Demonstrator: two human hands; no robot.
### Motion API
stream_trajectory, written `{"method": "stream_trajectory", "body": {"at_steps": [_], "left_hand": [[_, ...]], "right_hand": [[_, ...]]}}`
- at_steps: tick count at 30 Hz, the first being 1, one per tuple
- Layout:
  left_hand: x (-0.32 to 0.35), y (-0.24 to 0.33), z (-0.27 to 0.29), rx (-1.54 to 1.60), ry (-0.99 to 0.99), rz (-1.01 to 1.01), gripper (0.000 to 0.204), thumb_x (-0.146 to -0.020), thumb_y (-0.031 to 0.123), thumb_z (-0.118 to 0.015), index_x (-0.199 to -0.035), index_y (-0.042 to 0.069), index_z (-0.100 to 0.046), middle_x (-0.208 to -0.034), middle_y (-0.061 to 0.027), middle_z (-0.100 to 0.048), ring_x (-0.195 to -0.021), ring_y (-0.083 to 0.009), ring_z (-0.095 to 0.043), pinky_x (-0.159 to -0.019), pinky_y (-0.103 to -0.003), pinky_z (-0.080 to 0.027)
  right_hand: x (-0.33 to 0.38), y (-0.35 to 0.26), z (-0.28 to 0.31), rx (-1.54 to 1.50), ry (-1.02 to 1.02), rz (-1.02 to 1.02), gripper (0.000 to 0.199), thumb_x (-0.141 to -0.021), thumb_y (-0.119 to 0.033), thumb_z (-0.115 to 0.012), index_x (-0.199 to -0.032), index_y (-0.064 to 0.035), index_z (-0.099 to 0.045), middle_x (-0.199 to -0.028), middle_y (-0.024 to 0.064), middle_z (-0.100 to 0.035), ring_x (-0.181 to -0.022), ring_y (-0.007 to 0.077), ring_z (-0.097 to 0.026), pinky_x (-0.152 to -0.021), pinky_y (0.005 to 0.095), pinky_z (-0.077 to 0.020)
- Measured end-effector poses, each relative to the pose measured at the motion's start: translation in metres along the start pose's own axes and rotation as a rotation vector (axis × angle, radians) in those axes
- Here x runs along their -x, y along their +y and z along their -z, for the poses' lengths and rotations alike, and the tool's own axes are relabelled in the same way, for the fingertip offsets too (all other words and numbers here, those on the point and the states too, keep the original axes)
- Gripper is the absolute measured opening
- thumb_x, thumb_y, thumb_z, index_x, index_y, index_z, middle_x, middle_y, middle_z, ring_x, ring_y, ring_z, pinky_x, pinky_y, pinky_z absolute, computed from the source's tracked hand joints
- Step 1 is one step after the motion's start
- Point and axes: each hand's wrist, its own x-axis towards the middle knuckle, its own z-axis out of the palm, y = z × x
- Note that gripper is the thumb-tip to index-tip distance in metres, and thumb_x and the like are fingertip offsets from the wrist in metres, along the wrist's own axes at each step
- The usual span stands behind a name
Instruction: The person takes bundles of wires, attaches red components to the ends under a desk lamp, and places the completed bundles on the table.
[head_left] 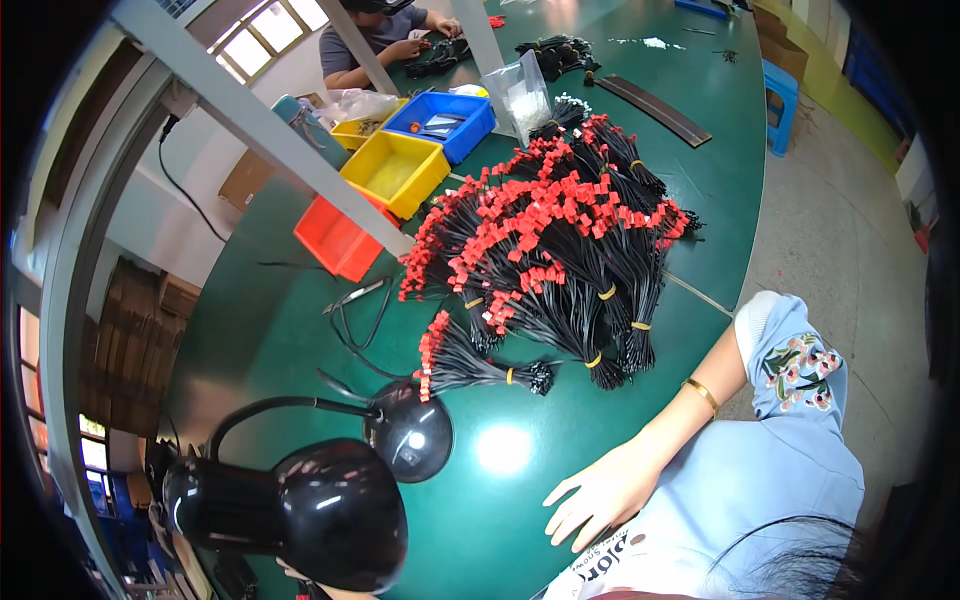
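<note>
My right hand [602, 494] hovers at the table's near edge, in front of my shirt, fingers apart and nothing in them. Most of my left hand [345, 594] is hidden behind the black desk lamp [345, 515] at the bottom edge; a bit of red and black shows beside it, too little to name. Beyond the lamp base lies a small bundle of black cables [478, 370] with red connectors, tied with a yellow band. Behind it is a large heap of similar cable bundles [560, 240], their red ends mostly toward the far left.
Red [345, 262], yellow [435, 187] and blue bins [487, 128] stand along the left, by a grey metal post [270, 140]. A clear bag [527, 100] and a dark strip [655, 108] lie farther back. Across the table, a person's hands [408, 48] handle black cables. A blue stool [780, 105] stands right.
</note>
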Motion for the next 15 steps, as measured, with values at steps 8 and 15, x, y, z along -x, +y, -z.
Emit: {"method": "stream_trajectory", "body": {"at_steps": [8, 15], "left_hand": [[-0.033, 0.031, 0.062, 0.117, -0.529, 0.215, 0.042, -0.082, 0.039, -0.035, -0.116, 0.015, -0.041, -0.109, -0.0069, -0.047, -0.102, -0.0215, -0.044, -0.077, -0.044, -0.038], [-0.027, 0.01, 0.065, 0.125, -0.564, 0.339, 0.043, -0.082, 0.039, -0.034, -0.115, 0.013, -0.041, -0.106, -0.0096, -0.048, -0.101, -0.0242, -0.045, -0.079, -0.045, -0.037]], "right_hand": [[-0.017, -0.012, 0.049, 0.224, 0.159, -0.27, 0.026, -0.073, -0.023, -0.057, -0.092, -0.0063, -0.054, -0.098, 0.0078, -0.051, -0.097, 0.0235, -0.047, -0.084, 0.0372, -0.0371], [0.026, -0.056, 0.108, 0.829, 1.046, -0.887, 0.013, -0.067, -0.011, -0.063, -0.063, -0.0036, -0.054, -0.058, 0.0042, -0.047, -0.051, 0.0146, -0.046, -0.047, 0.0263, -0.0365]]}}
